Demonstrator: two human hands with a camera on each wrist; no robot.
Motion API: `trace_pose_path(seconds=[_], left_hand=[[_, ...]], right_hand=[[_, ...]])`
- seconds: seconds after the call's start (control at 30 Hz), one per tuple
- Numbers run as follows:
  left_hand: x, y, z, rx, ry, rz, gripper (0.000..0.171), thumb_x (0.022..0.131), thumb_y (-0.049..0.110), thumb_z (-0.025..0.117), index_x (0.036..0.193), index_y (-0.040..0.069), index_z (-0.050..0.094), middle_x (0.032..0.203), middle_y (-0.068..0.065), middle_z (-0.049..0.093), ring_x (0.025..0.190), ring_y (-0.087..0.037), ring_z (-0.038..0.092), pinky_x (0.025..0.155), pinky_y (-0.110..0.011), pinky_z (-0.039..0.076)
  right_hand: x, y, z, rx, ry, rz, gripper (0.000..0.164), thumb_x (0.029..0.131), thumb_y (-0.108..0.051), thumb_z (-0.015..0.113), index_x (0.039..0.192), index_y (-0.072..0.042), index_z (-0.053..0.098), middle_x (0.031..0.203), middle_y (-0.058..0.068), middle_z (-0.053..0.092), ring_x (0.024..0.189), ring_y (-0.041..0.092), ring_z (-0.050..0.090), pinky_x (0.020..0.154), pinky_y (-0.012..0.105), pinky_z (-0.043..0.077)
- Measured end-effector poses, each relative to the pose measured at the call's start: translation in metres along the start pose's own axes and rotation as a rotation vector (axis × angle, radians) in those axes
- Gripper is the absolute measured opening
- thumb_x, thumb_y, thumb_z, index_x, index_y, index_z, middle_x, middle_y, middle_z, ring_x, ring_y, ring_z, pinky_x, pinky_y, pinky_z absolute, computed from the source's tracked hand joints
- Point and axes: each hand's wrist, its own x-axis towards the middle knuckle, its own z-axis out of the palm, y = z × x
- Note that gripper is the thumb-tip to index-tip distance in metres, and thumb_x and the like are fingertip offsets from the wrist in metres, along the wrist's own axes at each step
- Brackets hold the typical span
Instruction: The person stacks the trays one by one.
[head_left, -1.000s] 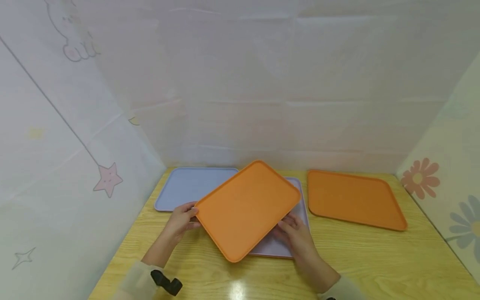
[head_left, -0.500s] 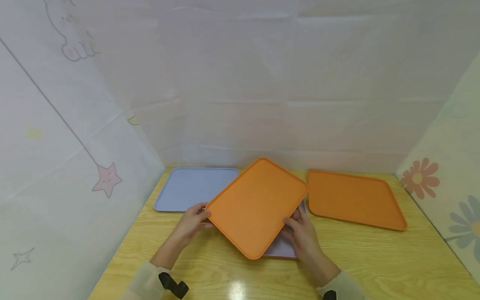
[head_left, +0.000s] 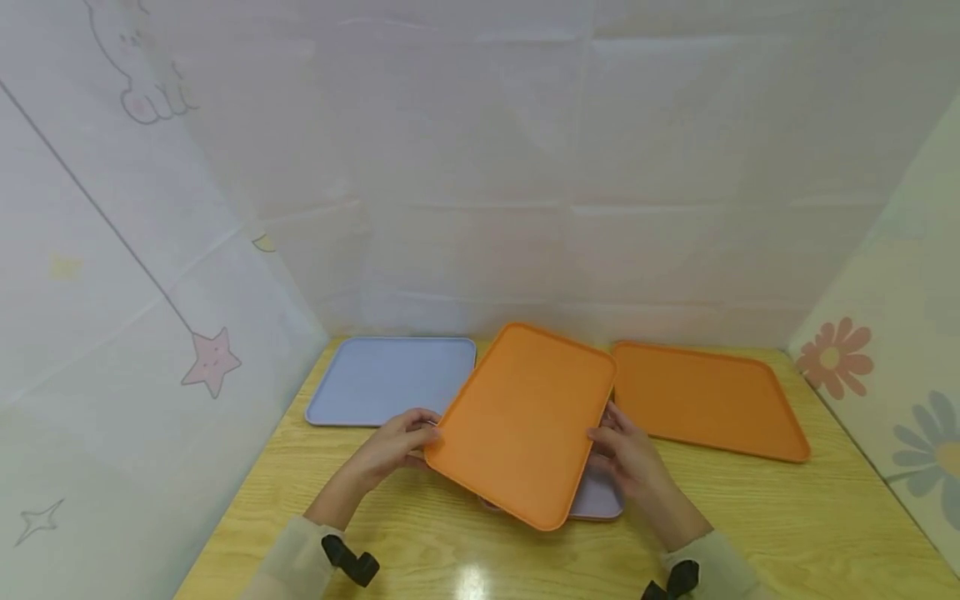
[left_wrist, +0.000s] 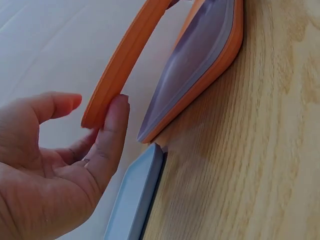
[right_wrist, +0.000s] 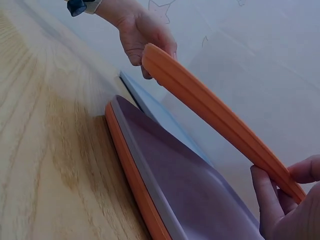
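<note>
Orange plastic, or something like it, fills the middle of the lower frame: a raised tray (head_left: 525, 425), tilted and clear of the table (head_left: 750, 525). Compared with a second ago it has swung counter-clockwise and shifted rightward, its long sides now steeper, its right corner overlapping the edge of the second orange tray (head_left: 720, 404) at right. Both hands have travelled right with it. The left hand (head_left: 397, 446) grips the lower-left edge, thumb above and fingers beneath; the right hand (head_left: 637, 462) pinches the right edge likewise.

Below it lies a lavender tray (head_left: 598, 496), mostly hidden in the head view; the right wrist view shows it resting on a lower orange tray (right_wrist: 131, 172). The blue tray (head_left: 397, 379), left of centre, has stayed put. My reading: the work is mid-handling, with the tray's angle being altered in the air and nothing set down yet.
</note>
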Motion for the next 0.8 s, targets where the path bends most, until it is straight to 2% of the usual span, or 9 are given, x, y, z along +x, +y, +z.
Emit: trace_pose_path(seconds=[0.13,0.33,0.43,0.53,0.67,0.8], left_hand=[[0.008,0.001,0.001,0.03,-0.047,0.002,0.054,0.103,0.027,0.06,0.145,-0.002,0.042,0.118,-0.014,0.063,0.101,-0.024,0.065,0.087,-0.049,0.057],[0.025,0.003,0.007,-0.006,-0.086,0.024,0.058,0.104,0.027,0.058,0.153,0.003,0.037,0.123,-0.015,0.061,0.104,-0.026,0.066,0.088,-0.048,0.058],[0.032,0.005,0.013,-0.013,-0.082,0.032,0.061,0.103,0.024,0.059,0.156,0.006,0.034,0.128,-0.017,0.058,0.104,-0.026,0.065,0.087,-0.047,0.058],[0.037,0.006,0.02,-0.015,-0.067,0.031,0.065,0.102,0.019,0.061,0.159,0.011,0.03,0.129,-0.019,0.055,0.1,-0.025,0.065,0.077,-0.043,0.06],[0.042,0.005,0.028,-0.023,-0.044,0.028,0.07,0.098,0.012,0.063,0.159,0.015,0.03,0.124,-0.019,0.054,0.096,-0.024,0.063,0.063,-0.039,0.06],[0.046,0.002,0.034,-0.035,-0.034,0.015,0.073,0.095,0.008,0.065,0.158,0.013,0.03,0.12,-0.019,0.053,0.097,-0.025,0.06,0.063,-0.042,0.061]], right_hand=[[0.002,-0.004,-0.011,-0.022,-0.09,0.024,0.082,0.098,0.002,0.055,0.164,-0.013,0.009,0.126,-0.002,0.057,0.092,0.013,0.067,0.083,0.034,0.059],[0.007,-0.012,-0.026,-0.085,-0.224,0.037,0.085,0.097,0.001,0.055,0.163,-0.005,0.001,0.117,-0.002,0.059,0.096,0.014,0.066,0.085,0.035,0.058],[0.01,-0.015,-0.033,-0.115,-0.287,0.04,0.086,0.097,0.001,0.054,0.162,-0.005,-0.003,0.116,-0.001,0.058,0.097,0.014,0.066,0.083,0.034,0.059],[0.013,-0.017,-0.04,-0.132,-0.333,0.051,0.087,0.098,0.001,0.054,0.163,-0.007,-0.004,0.117,0.002,0.055,0.097,0.015,0.065,0.081,0.034,0.059],[0.018,-0.02,-0.046,-0.182,-0.36,0.065,0.087,0.099,0.0,0.055,0.163,-0.008,-0.003,0.117,0.004,0.054,0.099,0.017,0.065,0.083,0.035,0.06],[0.021,-0.025,-0.05,-0.256,-0.329,0.062,0.087,0.099,-0.003,0.059,0.163,-0.007,0.001,0.12,0.008,0.053,0.101,0.018,0.065,0.086,0.04,0.059]])
